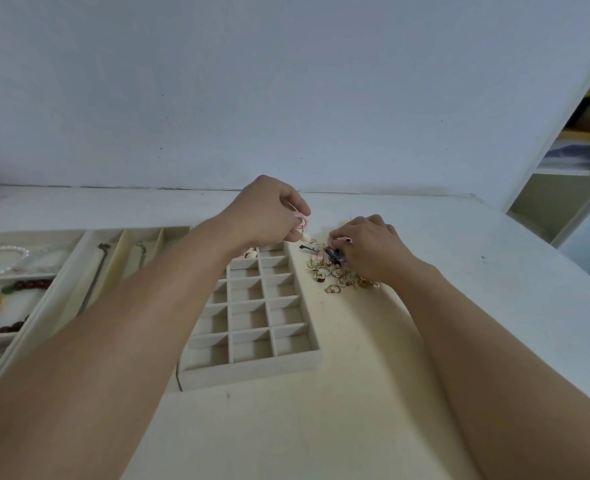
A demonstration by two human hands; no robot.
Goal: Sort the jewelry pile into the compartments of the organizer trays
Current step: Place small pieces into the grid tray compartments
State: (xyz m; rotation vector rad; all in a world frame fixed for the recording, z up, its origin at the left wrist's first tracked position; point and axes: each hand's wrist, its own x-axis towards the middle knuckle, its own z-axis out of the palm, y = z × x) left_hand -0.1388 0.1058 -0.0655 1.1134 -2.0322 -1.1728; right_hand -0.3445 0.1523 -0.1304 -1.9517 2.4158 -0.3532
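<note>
The jewelry pile (338,273) (gold-toned rings, small hoops and a dark clip) lies on the white table (459,258), just right of the grid tray (252,317). No writing is legible. The right hand (369,247) rests on the pile, fingertips pinching a piece. The left hand (269,209) holds a pink earring (303,226) above the grid tray's far corner. Necklaces lie in the long-compartment tray (78,258) at left.
</note>
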